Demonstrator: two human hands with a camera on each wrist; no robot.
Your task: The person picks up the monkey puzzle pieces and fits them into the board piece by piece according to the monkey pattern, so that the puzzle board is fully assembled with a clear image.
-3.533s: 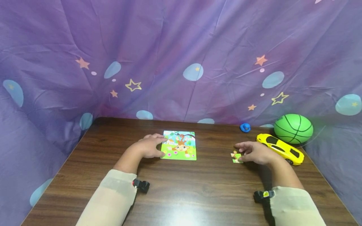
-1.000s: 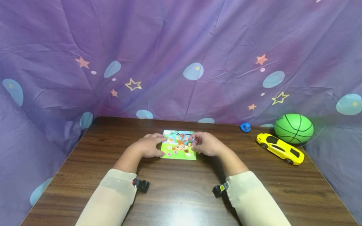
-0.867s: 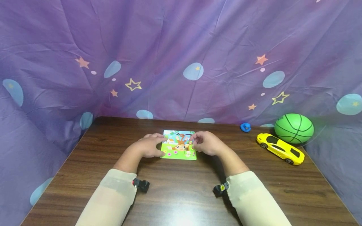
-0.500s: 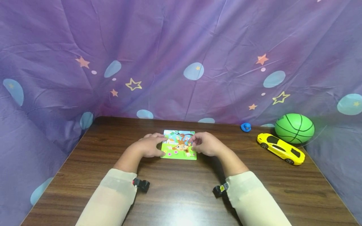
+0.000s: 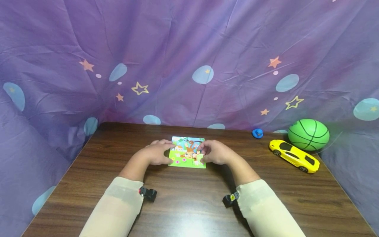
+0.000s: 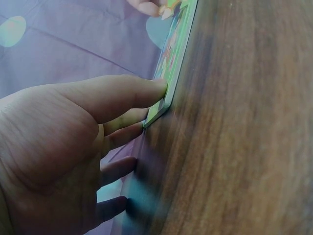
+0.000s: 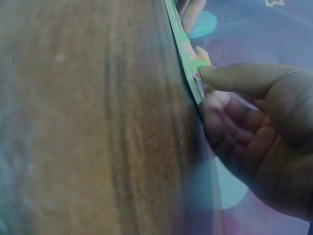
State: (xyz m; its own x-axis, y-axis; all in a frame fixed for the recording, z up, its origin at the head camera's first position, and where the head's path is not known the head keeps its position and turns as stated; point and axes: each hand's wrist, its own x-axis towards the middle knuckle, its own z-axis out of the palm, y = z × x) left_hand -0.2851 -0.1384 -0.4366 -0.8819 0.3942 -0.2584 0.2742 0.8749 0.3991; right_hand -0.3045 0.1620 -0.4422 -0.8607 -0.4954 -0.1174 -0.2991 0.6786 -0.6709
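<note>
A monkey picture puzzle [image 5: 181, 163] lies flat on the table in the head view, between both hands. My left hand [image 5: 156, 153] rests at its left edge. In the left wrist view the thumb [image 6: 146, 92] lies straight on the puzzle's near corner, with the other fingers spread along the side. At the lower right of the picture, my right hand [image 5: 218, 152] pinches a small green puzzle piece [image 5: 196, 160]. That piece looks tilted and out of line with the picture around it. The right wrist view shows the right thumb [image 7: 234, 77] on the piece and the other fingers curled below.
Back right on the brown wooden table [image 5: 183, 204] stand a yellow toy car [image 5: 293, 156], a green ball with black lines [image 5: 308, 135] and a small blue rubber duck [image 5: 257, 133]. A purple patterned cloth [image 5: 177, 65] hangs behind the table and along its sides.
My right hand has brought the puzzle piece from beside the car leftward to the puzzle. In the last half second the piece has turned and the right fingers have shifted. The left hand stays put.
</note>
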